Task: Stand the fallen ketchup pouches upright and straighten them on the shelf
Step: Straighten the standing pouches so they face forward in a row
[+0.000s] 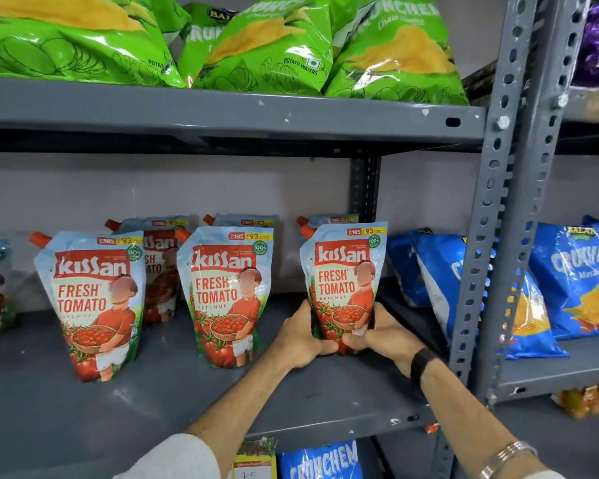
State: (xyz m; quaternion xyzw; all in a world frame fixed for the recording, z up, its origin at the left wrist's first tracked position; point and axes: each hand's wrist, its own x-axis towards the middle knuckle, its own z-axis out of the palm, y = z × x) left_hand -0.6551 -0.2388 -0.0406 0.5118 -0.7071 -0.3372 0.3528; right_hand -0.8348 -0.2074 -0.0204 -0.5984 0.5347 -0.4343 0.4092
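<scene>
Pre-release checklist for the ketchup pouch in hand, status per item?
1. Both hands on the held pouch: ok; left hand and right hand clasp its lower part from either side.
2. Held pouch upright, label facing out: ok.
3. Base flat on the shelf: cannot tell; fingers cover the bottom edge.
4. In line with the front row: ok, roughly; the middle pouch and the left pouch stand upright, the left one slightly further forward.
5. Back-row pouch behind it upright: ok; only its top shows.
6. Clear of the blue chip bags at right: ok; a gap shows.
</scene>
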